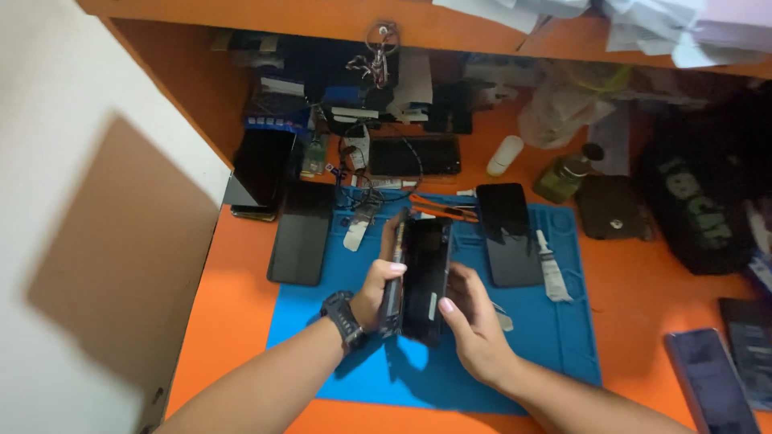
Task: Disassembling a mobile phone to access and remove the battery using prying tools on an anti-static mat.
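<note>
Both hands, left hand [376, 291] and right hand [474, 325], clamp fingers on one black phone [425, 273]; two more phones [508, 233] lie flat on the blue mat [555, 337].

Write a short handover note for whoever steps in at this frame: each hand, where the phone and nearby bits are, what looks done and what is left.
Left hand: wrapped round the left edge of the black phone, wrist watch on.
Right hand: fingers against the phone's right edge, steadying it.
The phone is held upright above the blue mat, not resting on it.
On the mat: another dark phone, a small glue tube, orange-handled cutters.
Done: cannot tell from this view whether the phone has been opened.
Left: phone has not been put down; tools lie untouched.
</note>
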